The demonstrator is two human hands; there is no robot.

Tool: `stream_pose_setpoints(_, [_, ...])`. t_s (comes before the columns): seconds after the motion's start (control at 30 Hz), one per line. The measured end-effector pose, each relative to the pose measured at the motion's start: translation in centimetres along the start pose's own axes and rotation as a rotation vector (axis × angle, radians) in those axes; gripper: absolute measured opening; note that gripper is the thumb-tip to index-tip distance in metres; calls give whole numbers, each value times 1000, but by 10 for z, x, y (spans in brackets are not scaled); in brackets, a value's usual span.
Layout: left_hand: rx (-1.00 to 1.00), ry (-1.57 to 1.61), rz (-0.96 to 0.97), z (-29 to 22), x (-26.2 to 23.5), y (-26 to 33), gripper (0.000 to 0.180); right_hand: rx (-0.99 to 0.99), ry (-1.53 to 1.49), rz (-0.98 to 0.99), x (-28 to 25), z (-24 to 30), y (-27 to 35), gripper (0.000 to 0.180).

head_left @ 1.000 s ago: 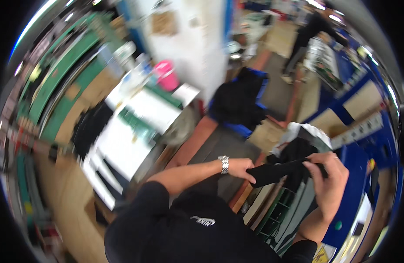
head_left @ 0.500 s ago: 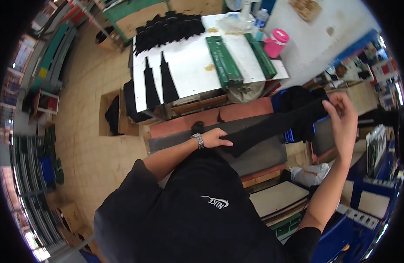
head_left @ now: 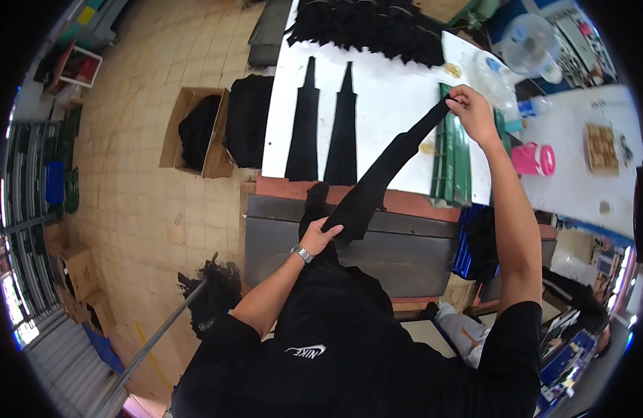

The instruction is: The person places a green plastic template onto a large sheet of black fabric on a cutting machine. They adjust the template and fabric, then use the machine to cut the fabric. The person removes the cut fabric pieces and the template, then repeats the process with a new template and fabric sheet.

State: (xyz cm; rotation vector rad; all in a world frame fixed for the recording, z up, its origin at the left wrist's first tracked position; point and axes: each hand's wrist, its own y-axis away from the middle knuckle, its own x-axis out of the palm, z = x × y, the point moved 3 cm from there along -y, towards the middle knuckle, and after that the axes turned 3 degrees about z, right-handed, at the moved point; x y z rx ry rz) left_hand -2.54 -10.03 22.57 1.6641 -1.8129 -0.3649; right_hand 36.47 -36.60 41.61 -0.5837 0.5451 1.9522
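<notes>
A long black fabric piece [head_left: 387,161] is stretched slantwise between my two hands over the near edge of the white table [head_left: 398,104]. Its wide end is pinched in my left hand [head_left: 316,235], close to my body. The narrow far end is held between thumb and fingers of my right hand [head_left: 468,108], raised above the green metal bars. Two similar black pieces lie flat side by side on the table, one on the left [head_left: 304,132] and one on the right [head_left: 343,129], narrow ends pointing away from me.
Bundled black pieces [head_left: 363,28] cover the table's far side. Green bars [head_left: 452,153] and a pink jug [head_left: 533,159] are at the right, with a fan [head_left: 530,45] beyond. On the floor at left sits a cardboard box [head_left: 217,150] of black fabric. A grey mat [head_left: 405,258] lies before me.
My view and body have turned right toward the table. The fabric piece, still in both hands, has swung from beside the table to over its edge, with my right hand now farther forward.
</notes>
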Motion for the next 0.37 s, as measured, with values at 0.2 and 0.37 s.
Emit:
stream_pose_setpoints(0.2, [-86, 406, -243, 15, -62, -51, 34, -86, 262, 107, 121, -8, -162, 16])
stream_pose_setpoints(0.37, [-153, 491, -366, 16, -103, -74, 35, -73, 345, 163, 207, -14, -251, 19])
